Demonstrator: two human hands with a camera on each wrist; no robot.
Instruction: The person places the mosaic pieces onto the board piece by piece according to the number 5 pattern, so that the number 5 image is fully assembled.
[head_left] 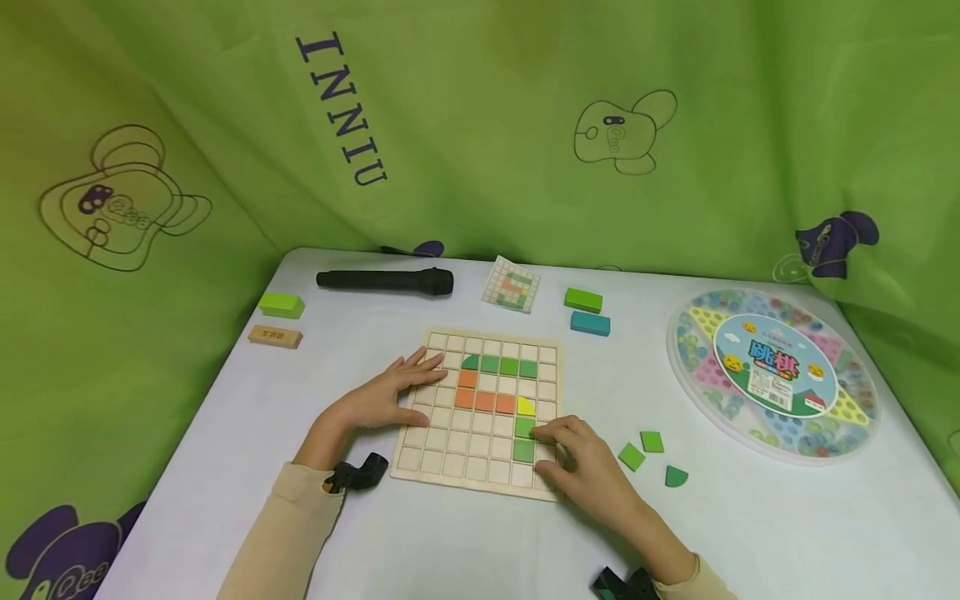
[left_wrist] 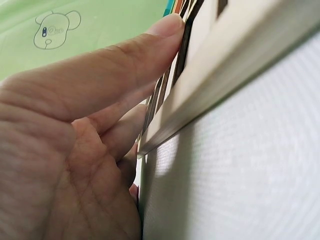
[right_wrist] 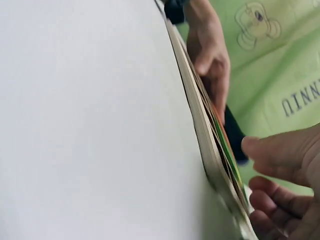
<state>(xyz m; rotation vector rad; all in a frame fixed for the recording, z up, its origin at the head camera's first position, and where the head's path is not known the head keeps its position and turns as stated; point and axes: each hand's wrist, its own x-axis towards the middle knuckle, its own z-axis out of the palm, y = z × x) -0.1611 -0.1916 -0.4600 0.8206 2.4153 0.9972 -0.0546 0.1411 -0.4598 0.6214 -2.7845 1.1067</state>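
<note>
A wooden grid board [head_left: 453, 463] lies in the middle of the table, with green, orange and yellow tiles in some of its squares. My left hand [head_left: 384, 397] rests on the board's left side, thumb and fingers spread over the edge squares. In the left wrist view its thumb [left_wrist: 167, 30] lies on top of the board. My right hand [head_left: 592, 471] is over the board's right edge, fingertips right at a green square tile [head_left: 524, 427] below the yellow tile [head_left: 526, 406]. Thumb and fingers stand apart in the right wrist view, with nothing seen between them.
Loose green tiles [head_left: 632, 456] lie right of the board. A Chinese checkers box [head_left: 855, 367] is at the right. Behind the board are a black microphone [head_left: 382, 282], a pattern card [head_left: 512, 285] and a teal block [head_left: 590, 323]. A wooden block [head_left: 275, 336] sits at the left edge.
</note>
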